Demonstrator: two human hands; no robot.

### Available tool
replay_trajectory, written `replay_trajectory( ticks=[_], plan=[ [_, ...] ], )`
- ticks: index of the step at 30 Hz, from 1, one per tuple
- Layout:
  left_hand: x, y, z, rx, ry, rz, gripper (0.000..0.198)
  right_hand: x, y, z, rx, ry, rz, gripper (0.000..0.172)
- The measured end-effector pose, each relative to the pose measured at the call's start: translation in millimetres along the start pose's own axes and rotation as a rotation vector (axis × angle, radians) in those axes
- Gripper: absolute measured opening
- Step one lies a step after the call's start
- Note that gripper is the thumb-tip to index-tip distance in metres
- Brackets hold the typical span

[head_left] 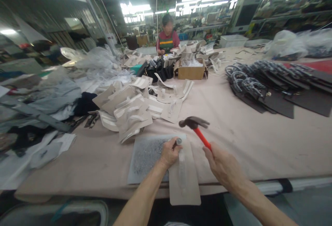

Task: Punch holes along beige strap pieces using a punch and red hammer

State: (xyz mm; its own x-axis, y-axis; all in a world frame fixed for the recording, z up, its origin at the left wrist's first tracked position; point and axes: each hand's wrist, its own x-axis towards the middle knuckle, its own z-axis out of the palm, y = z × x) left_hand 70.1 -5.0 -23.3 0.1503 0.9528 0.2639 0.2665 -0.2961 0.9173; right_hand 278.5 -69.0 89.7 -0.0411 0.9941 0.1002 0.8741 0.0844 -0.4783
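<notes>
My left hand (169,153) is closed around a short metal punch (178,141), held upright with its round top showing. Its lower tip is hidden by my fingers. Under it lies a beige panel (190,174) with rounded corners and a pale strip along its middle, reaching over the table's front edge. A worn grey board (145,157), pitted with dark marks, lies beneath the panel's upper part. My right hand (220,163) grips a claw hammer (201,134) by its orange handle. The hammer's dark head is raised to the right of the punch, apart from it.
A heap of beige panels (135,112) lies beyond the board. Dark panels with wrapped handles (275,98) are stacked at the right. Farther back stand a cardboard box (190,73) and black bags (158,68). A person (168,39) sits across the table (103,163).
</notes>
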Motion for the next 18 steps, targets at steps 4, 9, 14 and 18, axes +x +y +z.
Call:
replay_trajectory(
  ticks=[4, 9, 14, 18],
  plan=[
    [0.6, -0.3, 0.4, 0.008, 0.011, -0.003, 0.018, 6.6, -9.9, -25.7, -0.209, -0.148, -0.128, 0.021],
    [0.8, 0.8, -0.3, -0.001, 0.000, -0.010, 0.010, 10.7, -34.6, -62.9, -0.007, 0.443, -0.121, 0.032],
    [0.7, -0.3, 0.4, 0.005, 0.003, -0.024, 0.010, -3.4, -12.9, -17.1, -0.119, 0.065, -0.190, 0.028],
    [0.3, 0.2, 1.0, -0.019, -0.012, -0.024, 0.015, -7.6, 14.5, 8.1, -0.290, -0.254, -0.084, 0.019]
  ],
)
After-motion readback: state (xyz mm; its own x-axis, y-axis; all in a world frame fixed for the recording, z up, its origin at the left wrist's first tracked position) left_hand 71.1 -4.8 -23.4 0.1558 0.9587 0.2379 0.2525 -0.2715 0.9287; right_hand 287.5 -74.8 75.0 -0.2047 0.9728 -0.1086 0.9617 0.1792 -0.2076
